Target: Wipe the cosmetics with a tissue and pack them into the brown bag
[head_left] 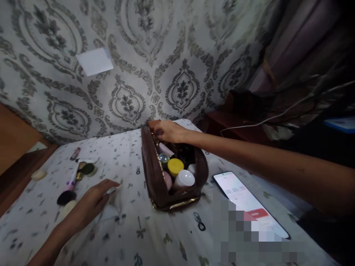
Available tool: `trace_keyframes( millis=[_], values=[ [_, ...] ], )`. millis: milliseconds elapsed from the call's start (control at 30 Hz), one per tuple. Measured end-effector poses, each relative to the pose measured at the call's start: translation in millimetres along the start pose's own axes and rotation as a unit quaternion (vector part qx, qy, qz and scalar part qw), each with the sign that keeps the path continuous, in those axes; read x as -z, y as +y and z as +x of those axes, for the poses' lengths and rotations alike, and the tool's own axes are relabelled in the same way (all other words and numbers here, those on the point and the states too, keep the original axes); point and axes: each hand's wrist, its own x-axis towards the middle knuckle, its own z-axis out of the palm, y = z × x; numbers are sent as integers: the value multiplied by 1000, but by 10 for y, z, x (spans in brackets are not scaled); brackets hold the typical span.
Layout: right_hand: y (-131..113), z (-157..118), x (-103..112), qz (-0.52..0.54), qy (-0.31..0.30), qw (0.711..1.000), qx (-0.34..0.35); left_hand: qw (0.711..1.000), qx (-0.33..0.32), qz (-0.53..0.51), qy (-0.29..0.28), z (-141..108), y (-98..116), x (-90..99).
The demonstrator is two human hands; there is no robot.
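A brown makeup bag (149, 173) with a gold zip stands unzipped on the printed white sheet. Inside it are a jar with a yellow lid (175, 167), a white round container (185, 178), a pink item (167, 180) and a small clear round container (164, 159). My right hand (170, 131) reaches across to the bag's far end, its fingers curled on the rim beside the zip. Left of the bag, my left hand (90, 203) is low over the sheet. Its thumb and forefinger close around something small and whitish, too blurred to name.
Left of my left hand lie a dark-bristled brush (66, 198), a dark-lidded jar (89, 169), a purple-and-white tube (72, 175) and a small pink bottle (75, 153). A phone (249, 203) showing a timer lies at right. A white card (95, 62) is on the patterned wall.
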Motion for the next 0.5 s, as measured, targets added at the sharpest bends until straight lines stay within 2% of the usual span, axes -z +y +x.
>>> trace_keyframes(
  millis=[133, 267, 400, 500],
  values=[
    [-13, 53, -32, -18, 12, 1000, -1, 999, 31, -25, -28, -71, 119, 109],
    [-43, 84, -39, -11, 0, 999, -45, 997, 55, -47, -19, -190, 72, 188],
    [-73, 62, -18, 35, -20, 996, -80, 993, 84, -52, 66, -318, -188, 304],
    [-57, 54, 3, 81, -27, 989, -123, 980, 137, -64, 130, -355, -567, 495]
  ],
)
